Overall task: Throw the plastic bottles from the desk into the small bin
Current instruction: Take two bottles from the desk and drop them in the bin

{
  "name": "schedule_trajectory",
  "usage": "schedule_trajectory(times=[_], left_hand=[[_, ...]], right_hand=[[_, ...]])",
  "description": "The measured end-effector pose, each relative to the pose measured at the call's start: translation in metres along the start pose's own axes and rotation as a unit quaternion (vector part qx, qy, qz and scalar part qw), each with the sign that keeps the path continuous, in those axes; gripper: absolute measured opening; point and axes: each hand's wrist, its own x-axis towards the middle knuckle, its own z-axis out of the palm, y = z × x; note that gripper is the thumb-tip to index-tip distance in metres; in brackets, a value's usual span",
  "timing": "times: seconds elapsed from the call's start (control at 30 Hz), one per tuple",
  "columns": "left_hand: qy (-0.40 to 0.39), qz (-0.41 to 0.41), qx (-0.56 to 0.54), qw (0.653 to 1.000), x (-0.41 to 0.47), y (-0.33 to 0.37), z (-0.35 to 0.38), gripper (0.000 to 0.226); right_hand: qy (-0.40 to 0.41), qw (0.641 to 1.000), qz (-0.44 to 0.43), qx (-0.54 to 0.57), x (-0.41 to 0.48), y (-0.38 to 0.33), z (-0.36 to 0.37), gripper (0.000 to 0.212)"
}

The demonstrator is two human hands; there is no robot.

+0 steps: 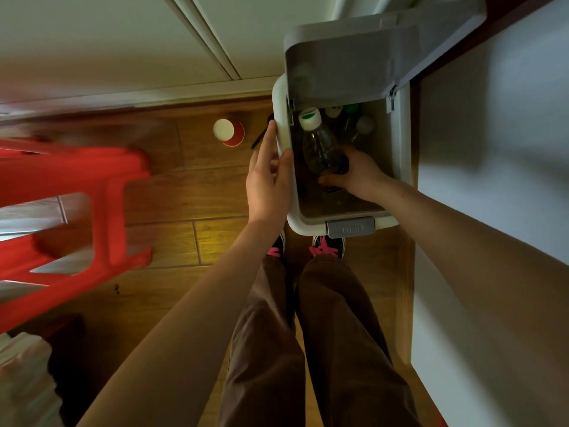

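Note:
A small white bin [314,224] stands on the wooden floor in front of my feet, its grey lid [354,57] swung up and open. My right hand [358,175] is inside the bin's mouth, shut on the base of a clear plastic bottle [321,149] with a white and green cap pointing away from me. My left hand [268,177] grips the bin's left rim, thumb over the edge. Other bottles [358,123] lie deeper in the bin, partly hidden in shadow.
A red paper cup [229,132] lies on the floor left of the bin. A red plastic stool [67,208] stands at the left. A white cabinet side [492,149] rises close to the bin's right. White panels lie beyond the bin.

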Motion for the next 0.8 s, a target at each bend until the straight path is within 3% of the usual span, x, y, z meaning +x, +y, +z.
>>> schedule_trajectory(times=[0.23, 0.6, 0.8], left_hand=[[-0.019, -0.008, 0.017, 1.000, 0.002, 0.001, -0.004, 0.052], [-0.018, -0.019, 0.010, 1.000, 0.002, -0.001, -0.001, 0.053], [-0.023, -0.026, 0.015, 0.999, 0.003, 0.001, -0.003, 0.053]], right_hand=[[0.017, 0.999, 0.015, 0.024, -0.003, 0.000, -0.005, 0.060], [-0.007, 0.995, 0.038, -0.094, 0.031, -0.008, 0.016, 0.048], [0.086, 0.996, 0.024, 0.021, 0.017, -0.010, 0.029, 0.046]])
